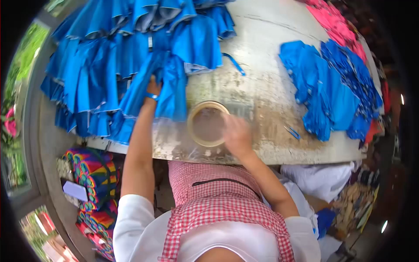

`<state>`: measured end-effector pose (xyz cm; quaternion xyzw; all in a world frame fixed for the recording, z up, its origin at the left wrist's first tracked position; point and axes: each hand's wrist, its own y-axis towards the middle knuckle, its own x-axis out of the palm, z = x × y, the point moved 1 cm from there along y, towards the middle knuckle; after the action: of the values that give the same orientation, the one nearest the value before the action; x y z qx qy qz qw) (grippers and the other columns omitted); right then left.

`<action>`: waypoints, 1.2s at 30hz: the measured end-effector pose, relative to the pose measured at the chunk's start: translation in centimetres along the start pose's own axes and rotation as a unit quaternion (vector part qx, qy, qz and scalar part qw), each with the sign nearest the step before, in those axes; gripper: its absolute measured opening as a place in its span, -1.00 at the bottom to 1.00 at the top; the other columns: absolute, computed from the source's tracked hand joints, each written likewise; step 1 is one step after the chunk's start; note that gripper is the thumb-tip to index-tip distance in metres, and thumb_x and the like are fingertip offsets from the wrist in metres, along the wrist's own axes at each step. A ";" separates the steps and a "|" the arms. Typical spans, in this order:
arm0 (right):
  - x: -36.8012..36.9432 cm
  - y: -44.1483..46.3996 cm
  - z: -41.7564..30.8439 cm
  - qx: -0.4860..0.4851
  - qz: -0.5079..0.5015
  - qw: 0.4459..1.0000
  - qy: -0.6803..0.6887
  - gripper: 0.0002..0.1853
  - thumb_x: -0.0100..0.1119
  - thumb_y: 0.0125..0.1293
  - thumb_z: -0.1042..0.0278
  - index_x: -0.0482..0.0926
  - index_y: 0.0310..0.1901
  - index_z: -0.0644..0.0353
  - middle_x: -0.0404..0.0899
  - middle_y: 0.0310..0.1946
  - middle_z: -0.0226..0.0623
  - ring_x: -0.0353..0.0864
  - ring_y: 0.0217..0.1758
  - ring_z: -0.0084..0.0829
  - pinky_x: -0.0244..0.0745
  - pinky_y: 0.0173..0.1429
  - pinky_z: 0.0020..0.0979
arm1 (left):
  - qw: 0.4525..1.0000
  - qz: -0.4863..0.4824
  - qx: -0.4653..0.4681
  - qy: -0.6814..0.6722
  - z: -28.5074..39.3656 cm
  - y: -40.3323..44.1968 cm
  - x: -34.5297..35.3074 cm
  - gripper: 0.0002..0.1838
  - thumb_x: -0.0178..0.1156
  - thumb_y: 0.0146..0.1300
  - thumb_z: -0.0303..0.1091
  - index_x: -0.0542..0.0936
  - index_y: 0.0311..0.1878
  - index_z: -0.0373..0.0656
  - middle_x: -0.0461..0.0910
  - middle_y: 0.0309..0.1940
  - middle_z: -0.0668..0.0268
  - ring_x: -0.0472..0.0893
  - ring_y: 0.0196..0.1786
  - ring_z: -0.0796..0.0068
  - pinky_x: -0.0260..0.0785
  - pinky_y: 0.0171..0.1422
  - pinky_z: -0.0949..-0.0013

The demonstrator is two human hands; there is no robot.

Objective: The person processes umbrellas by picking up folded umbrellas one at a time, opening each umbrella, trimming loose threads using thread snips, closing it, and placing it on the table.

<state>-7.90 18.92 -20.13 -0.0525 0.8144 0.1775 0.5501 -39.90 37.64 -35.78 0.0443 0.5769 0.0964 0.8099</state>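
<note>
My left hand (153, 87) reaches up into a hanging piece of blue cloth (172, 98) and appears to grip it; its fingertips are partly covered by the folds. A round, pale yellow ring-shaped thing (190, 124), perhaps a roll of tape or a shallow bowl, lies near the table's front edge. At its right side is my right hand (237, 134), smeared by motion, so its fingers and anything in them cannot be made out. Many more layered blue cloth pieces (89, 76) with pale edges cover the left of the table.
Crumpled blue cloth (323, 87) lies on the worn table (257, 52) at right, pink cloth (334, 22) behind it. Small blue-handled snips (292, 132) lie nearby. A blue strip (234, 64) rests mid-table. Rainbow-coloured rolls (91, 179) are stacked below left, and a white bundle (321, 179) sits below right.
</note>
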 end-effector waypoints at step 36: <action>-25.2 -16.0 19.5 0.175 0.256 0.871 0.382 -0.69 0.25 0.01 0.47 0.53 -0.17 0.40 0.54 -0.31 -0.22 0.50 -0.34 -0.42 0.42 -0.27 -0.41 | 0.638 -0.174 -0.024 -0.750 42.4 -19.1 -10.4 -0.24 0.16 0.16 0.08 0.22 0.27 -0.27 0.22 0.27 0.09 0.23 0.31 0.23 0.01 0.40 0.17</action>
<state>23.50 7.97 -7.28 0.1913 0.9634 0.1333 0.1319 -1.15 18.52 -15.65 -0.0188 -0.2341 -0.0988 0.9670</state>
